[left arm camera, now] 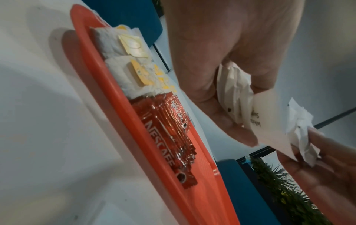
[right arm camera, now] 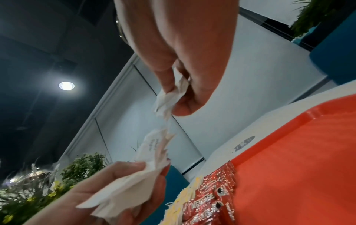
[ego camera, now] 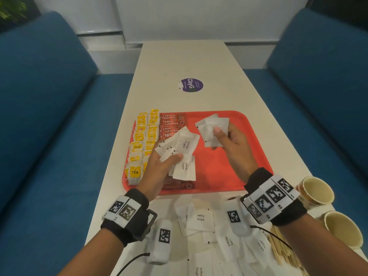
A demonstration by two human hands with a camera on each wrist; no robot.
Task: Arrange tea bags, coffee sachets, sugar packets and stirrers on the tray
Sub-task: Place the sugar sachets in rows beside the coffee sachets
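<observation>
Tea bags (ego camera: 139, 148) and coffee sachets (ego camera: 171, 124) already line the red tray (ego camera: 229, 172). Each hand's grip, left hand (ego camera: 161, 166) and right hand (ego camera: 231, 140), pinches sugar packets (ego camera: 179, 148) above it. More packets and stirrers (ego camera: 282, 248) wait on the tabletop (ego camera: 199, 62).

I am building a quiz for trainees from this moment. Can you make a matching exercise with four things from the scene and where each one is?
Things:
1. yellow-tagged tea bags
2. red Nescafe coffee sachets
3. wooden stirrers
4. white sugar packets gripped in the left hand

Places:
A. held above the orange plastic tray
B. left edge of the tray
C. on the white table, near right, off the tray
D. on the tray, right of the tea bags

Pairs: 1-B, 2-D, 3-C, 4-A
</observation>
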